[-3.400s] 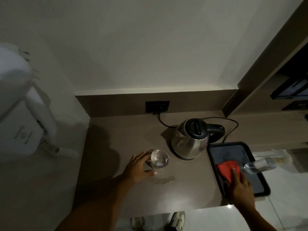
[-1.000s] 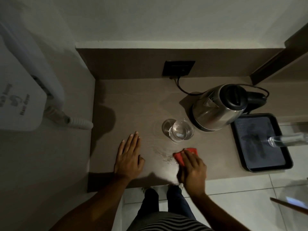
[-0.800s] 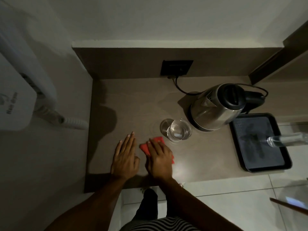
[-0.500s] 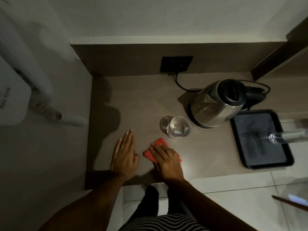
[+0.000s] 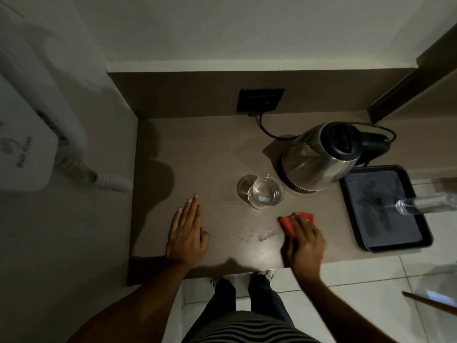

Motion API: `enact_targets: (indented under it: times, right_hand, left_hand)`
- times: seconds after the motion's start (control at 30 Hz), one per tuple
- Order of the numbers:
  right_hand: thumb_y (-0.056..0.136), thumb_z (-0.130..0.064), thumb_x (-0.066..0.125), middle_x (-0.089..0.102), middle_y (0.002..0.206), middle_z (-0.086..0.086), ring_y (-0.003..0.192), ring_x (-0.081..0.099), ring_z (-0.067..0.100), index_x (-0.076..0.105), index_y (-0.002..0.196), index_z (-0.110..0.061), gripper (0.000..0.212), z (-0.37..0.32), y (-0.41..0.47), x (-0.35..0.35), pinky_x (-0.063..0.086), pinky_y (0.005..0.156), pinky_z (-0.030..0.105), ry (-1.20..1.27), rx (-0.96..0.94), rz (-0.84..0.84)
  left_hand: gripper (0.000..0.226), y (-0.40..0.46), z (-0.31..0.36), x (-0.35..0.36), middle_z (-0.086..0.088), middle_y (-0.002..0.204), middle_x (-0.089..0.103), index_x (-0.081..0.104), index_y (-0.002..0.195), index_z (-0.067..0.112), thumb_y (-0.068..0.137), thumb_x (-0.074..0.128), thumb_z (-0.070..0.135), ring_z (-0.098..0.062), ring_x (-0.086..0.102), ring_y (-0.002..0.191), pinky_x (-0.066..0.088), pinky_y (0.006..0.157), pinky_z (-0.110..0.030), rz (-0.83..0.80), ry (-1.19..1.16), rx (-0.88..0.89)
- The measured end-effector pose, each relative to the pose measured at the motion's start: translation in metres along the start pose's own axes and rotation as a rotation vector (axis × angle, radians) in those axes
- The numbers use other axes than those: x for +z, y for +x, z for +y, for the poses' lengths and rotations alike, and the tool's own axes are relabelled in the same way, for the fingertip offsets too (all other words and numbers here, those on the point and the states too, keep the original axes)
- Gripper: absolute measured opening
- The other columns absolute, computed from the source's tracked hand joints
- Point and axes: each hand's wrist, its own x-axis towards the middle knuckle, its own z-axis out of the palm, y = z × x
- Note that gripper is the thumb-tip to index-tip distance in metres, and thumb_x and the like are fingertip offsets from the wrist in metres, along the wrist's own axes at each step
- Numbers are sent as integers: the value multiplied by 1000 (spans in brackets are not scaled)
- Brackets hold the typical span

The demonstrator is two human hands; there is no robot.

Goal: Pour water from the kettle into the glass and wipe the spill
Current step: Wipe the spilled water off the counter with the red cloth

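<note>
A steel kettle (image 5: 319,159) with a black lid stands on its base at the back right of the brown counter (image 5: 197,149). A clear glass (image 5: 263,191) holding water sits just left of it. My right hand (image 5: 305,241) presses a red cloth (image 5: 286,222) flat on the counter, in front of and to the right of the glass. A thin streak of spilled water (image 5: 257,236) lies left of the cloth. My left hand (image 5: 186,231) rests flat on the counter, fingers together, holding nothing.
A black tray (image 5: 371,248) lies at the counter's right end with a clear bottle (image 5: 420,204) lying over it. The kettle cord runs to a black wall socket (image 5: 259,100). A white wall hair dryer (image 5: 29,134) hangs at the left. The counter's front edge is just below my hands.
My right hand has slid the red cloth to the right along the counter, from beside my left hand to right of the spill. My left hand has stayed flat in place.
</note>
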Motion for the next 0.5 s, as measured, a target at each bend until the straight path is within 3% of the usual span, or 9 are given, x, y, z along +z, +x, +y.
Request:
enact_targets:
  times: [0.07, 0.17, 0.3, 0.4, 0.5]
  right_hand:
    - [82, -26, 51, 61, 135, 8, 119, 52, 35, 67, 124, -16, 47, -31, -26, 13, 31, 101, 39, 25, -59, -83]
    - [80, -30, 60, 60, 137, 6, 125, 52, 34, 64, 129, -19, 50, -86, -25, 38, 38, 103, 49, 55, -171, -248]
    - [83, -21, 69, 60, 137, 7, 129, 50, 30, 63, 129, -14, 46, -154, 16, 65, 43, 100, 48, 74, -243, -247]
    - [83, -21, 71, 60, 136, 9, 128, 51, 32, 63, 128, -12, 47, -152, 23, 69, 44, 97, 48, 62, -326, -275]
    - [82, -20, 72, 62, 134, 11, 124, 56, 33, 65, 127, -11, 46, -106, 3, 54, 45, 98, 47, 105, -468, -300]
  left_hand:
    - [76, 1, 1, 0, -9, 163, 18, 17, 154, 7, 86, 35, 37, -22, 17, 150, 11, 122, -40, -3, 14, 1]
    - [75, 0, 0, 1, -9, 163, 17, 18, 154, 7, 86, 34, 35, -23, 18, 150, 13, 122, -41, 1, 4, 6]
    - [72, 0, 1, 3, -7, 162, 21, 18, 153, 9, 86, 32, 32, -22, 22, 149, 22, 121, -43, 31, -40, -10]
    - [71, -1, 1, 1, -8, 161, 25, 21, 152, 8, 87, 34, 32, -22, 25, 148, 24, 120, -44, 35, -71, -13]
    - [72, -1, -1, 0, -10, 160, 28, 24, 151, 6, 85, 37, 30, -24, 28, 147, 25, 118, -45, 45, -92, 14]
